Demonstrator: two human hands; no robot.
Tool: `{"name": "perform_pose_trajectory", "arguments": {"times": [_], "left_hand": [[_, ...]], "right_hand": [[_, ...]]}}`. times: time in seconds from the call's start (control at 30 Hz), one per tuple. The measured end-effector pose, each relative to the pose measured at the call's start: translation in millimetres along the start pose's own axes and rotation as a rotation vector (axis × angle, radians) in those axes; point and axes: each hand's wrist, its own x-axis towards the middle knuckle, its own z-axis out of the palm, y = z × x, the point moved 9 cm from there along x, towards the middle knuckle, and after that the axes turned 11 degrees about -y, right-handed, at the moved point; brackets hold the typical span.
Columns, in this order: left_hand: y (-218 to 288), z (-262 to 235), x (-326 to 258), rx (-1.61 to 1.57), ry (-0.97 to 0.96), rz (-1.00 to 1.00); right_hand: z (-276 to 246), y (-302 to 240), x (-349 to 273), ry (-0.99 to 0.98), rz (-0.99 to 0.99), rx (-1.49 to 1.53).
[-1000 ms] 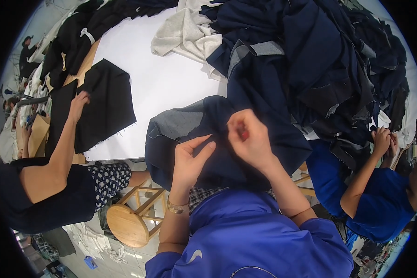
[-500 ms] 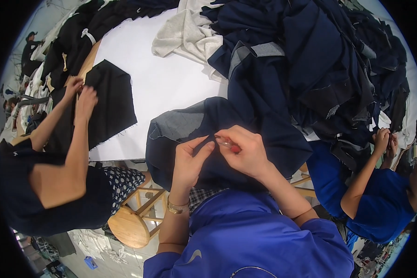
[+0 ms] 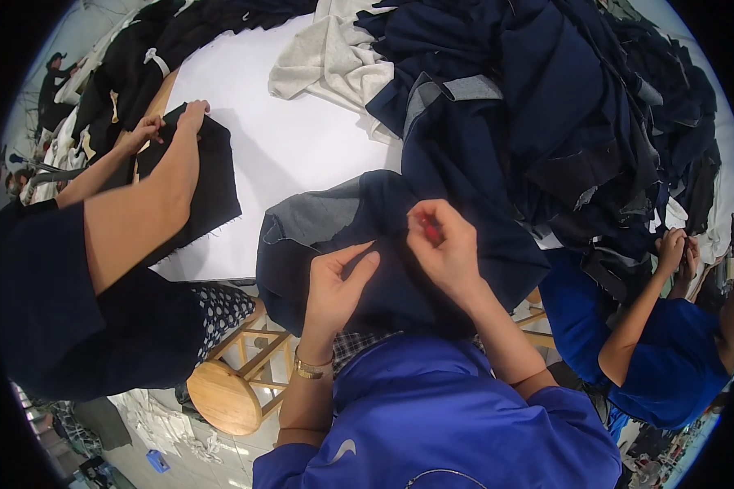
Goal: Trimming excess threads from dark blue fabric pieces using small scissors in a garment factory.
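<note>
A navy garment piece [image 3: 481,248] with a grey underside lies over the near edge of the table and hangs toward my lap. My left hand [image 3: 338,285] pinches a fold of this navy fabric between thumb and forefinger. Above the cloth, just right of the left fingertips, my right hand [image 3: 444,248] is closed around a small tool with a red handle [image 3: 429,230]. Its working end is hidden or blurred, so its exact kind does not show. The right hand is apart from the left.
Heaped navy cloth [image 3: 571,90] covers the far right of the white tabletop [image 3: 302,134]; pale grey fabric [image 3: 334,65] lies at the back. A person at left handles a black cloth piece [image 3: 212,171]; another works at right. A wooden stool [image 3: 224,398] stands lower left.
My right hand has moved up and right, away from the left fingertips, carrying the red-handled tool. My left hand has barely moved. The person at left has reached farther across the black cloth.
</note>
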Motion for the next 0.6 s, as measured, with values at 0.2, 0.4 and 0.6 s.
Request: {"name": "perform_pose_trajectory", "arguments": {"times": [0.2, 0.4, 0.6], "left_hand": [[-2.5, 2.0, 0.6, -0.064, -0.010, -0.009], [16.7, 7.9, -0.7, 0.304, -0.016, 0.116], [15.2, 8.2, -1.2, 0.224, -0.006, 0.039]], "right_hand": [[10.9, -23.8, -3.4, -0.189, -0.087, -0.009], [22.3, -40.8, -13.2, -0.189, -0.303, -0.279], [16.3, -28.6, -7.5, -0.159, -0.195, -0.147]]}}
